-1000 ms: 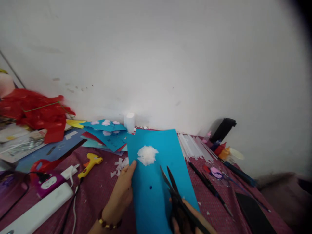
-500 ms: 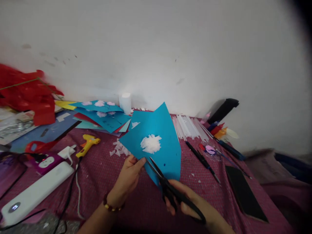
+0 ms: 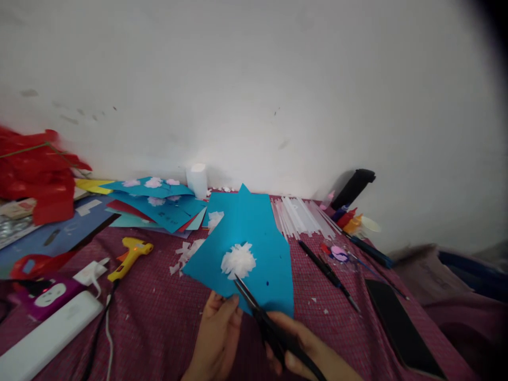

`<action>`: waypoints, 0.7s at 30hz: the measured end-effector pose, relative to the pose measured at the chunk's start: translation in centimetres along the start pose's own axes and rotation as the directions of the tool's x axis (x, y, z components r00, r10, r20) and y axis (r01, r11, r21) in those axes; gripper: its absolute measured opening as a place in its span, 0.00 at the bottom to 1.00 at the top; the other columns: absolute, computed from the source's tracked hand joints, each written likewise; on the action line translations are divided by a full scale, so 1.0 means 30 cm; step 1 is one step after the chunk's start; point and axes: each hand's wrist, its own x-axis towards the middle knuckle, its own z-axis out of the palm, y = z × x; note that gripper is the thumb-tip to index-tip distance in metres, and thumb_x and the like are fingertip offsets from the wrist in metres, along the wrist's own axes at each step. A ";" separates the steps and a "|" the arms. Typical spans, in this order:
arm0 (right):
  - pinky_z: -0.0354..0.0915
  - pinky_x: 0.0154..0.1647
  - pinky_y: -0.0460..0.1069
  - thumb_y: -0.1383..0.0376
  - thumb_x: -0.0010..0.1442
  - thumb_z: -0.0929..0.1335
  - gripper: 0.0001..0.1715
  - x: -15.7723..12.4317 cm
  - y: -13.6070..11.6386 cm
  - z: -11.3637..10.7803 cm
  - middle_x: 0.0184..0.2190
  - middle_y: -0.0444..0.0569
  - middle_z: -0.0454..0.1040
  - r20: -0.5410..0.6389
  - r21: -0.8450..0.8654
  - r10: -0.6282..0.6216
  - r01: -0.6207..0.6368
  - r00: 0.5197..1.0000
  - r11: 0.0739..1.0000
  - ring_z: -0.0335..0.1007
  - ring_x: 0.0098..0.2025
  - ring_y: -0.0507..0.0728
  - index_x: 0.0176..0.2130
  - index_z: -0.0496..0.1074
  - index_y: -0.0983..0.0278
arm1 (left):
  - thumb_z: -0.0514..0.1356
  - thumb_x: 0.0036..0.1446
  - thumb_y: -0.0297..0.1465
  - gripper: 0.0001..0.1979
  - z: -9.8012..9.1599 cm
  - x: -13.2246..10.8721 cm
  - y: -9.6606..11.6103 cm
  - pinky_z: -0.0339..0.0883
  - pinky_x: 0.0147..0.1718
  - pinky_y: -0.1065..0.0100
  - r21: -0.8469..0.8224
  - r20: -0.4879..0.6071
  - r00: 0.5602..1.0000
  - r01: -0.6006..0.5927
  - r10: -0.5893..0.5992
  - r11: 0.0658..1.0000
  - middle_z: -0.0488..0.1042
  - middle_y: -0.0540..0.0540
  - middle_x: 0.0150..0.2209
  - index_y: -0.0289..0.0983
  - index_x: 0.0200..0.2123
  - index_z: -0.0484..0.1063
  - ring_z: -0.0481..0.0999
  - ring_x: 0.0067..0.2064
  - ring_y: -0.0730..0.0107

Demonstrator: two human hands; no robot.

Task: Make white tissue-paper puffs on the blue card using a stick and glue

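Observation:
My left hand (image 3: pixel 218 336) pinches the near edge of a blue paper sheet (image 3: pixel 254 243), which is held tilted above the cloth. A fluffy white paper tuft (image 3: pixel 238 261) is stuck on the sheet. Black scissors (image 3: pixel 264 323) are gripped in my right hand (image 3: pixel 305 352), their blades open at the sheet's lower edge just below the tuft.
A yellow glue gun (image 3: pixel 129 256), a white power bank (image 3: pixel 43 338) and a purple socket lie at the left. Blue paper pieces (image 3: pixel 159 203), a white roll (image 3: pixel 197 180), white strips (image 3: pixel 301 217), pens (image 3: pixel 329 272) and a black phone (image 3: pixel 400 325) surround the maroon cloth.
The blue sheet has been turned and drawn closer, and the scissors' blades have moved up to its lower edge near the tuft. My view has shifted slightly.

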 end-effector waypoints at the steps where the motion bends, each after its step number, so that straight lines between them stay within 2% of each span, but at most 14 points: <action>1: 0.60 0.39 0.51 0.44 0.56 0.66 0.35 0.004 -0.005 0.006 0.38 0.51 0.67 -0.005 -0.001 0.003 -0.003 1.000 1.000 0.63 0.37 0.56 0.54 0.64 0.62 | 0.65 0.48 0.22 0.17 0.000 -0.002 -0.001 0.70 0.42 0.72 -0.013 0.003 1.000 0.006 -0.006 1.000 0.78 0.53 0.35 0.44 0.41 0.74 0.76 0.42 0.71; 7: 0.59 0.35 0.48 0.42 0.56 0.65 0.33 0.031 0.024 0.026 0.34 0.48 0.65 0.010 0.010 -0.027 0.027 1.000 1.000 0.61 0.34 0.53 0.49 0.67 0.64 | 0.67 0.45 0.21 0.19 0.003 -0.010 -0.006 0.70 0.41 0.73 -0.065 -0.055 0.998 0.032 -0.036 0.997 0.78 0.52 0.37 0.43 0.41 0.74 0.76 0.38 0.74; 11: 0.58 0.31 0.46 0.43 0.56 0.66 0.35 0.045 0.054 0.027 0.33 0.47 0.64 -0.025 0.001 -0.026 0.026 0.999 1.000 0.60 0.31 0.51 0.53 0.64 0.63 | 0.67 0.45 0.21 0.18 -0.006 -0.008 -0.009 0.70 0.40 0.74 -0.080 -0.057 0.997 0.048 -0.052 0.996 0.78 0.53 0.37 0.43 0.40 0.74 0.76 0.38 0.75; 15: 0.56 0.26 0.45 0.42 0.54 0.66 0.41 0.050 0.063 0.022 0.30 0.44 0.62 -0.057 0.003 0.005 -0.005 0.998 1.000 0.57 0.26 0.50 0.57 0.62 0.64 | 0.67 0.44 0.20 0.14 -0.021 0.000 -0.013 0.69 0.38 0.75 -0.089 -0.047 0.998 0.048 -0.052 0.995 0.77 0.54 0.33 0.41 0.34 0.75 0.76 0.37 0.76; 17: 0.55 0.26 0.45 0.42 0.54 0.66 0.40 0.044 0.070 0.016 0.29 0.44 0.62 -0.070 -0.008 0.037 -0.038 0.997 0.999 0.57 0.26 0.50 0.57 0.62 0.63 | 0.67 0.42 0.20 0.12 -0.028 0.003 -0.010 0.69 0.37 0.75 -0.081 -0.025 0.998 0.048 -0.051 0.996 0.77 0.54 0.32 0.40 0.31 0.75 0.76 0.35 0.75; 19: 0.56 0.26 0.45 0.44 0.55 0.67 0.39 0.034 0.079 0.006 0.29 0.44 0.63 -0.074 -0.020 0.073 -0.074 0.995 0.997 0.57 0.26 0.50 0.58 0.62 0.62 | 0.66 0.43 0.24 0.08 -0.032 0.006 0.000 0.70 0.38 0.71 -0.069 0.015 0.999 0.053 -0.053 0.996 0.78 0.52 0.31 0.39 0.30 0.75 0.76 0.34 0.72; 21: 0.56 0.26 0.45 0.46 0.56 0.67 0.38 0.025 0.086 -0.004 0.29 0.44 0.63 -0.080 -0.029 0.103 -0.106 0.991 0.994 0.57 0.26 0.50 0.59 0.62 0.62 | 0.65 0.48 0.31 0.03 -0.031 0.009 0.015 0.70 0.40 0.65 -0.059 0.033 0.997 0.076 -0.074 0.995 0.78 0.49 0.29 0.39 0.29 0.75 0.77 0.36 0.67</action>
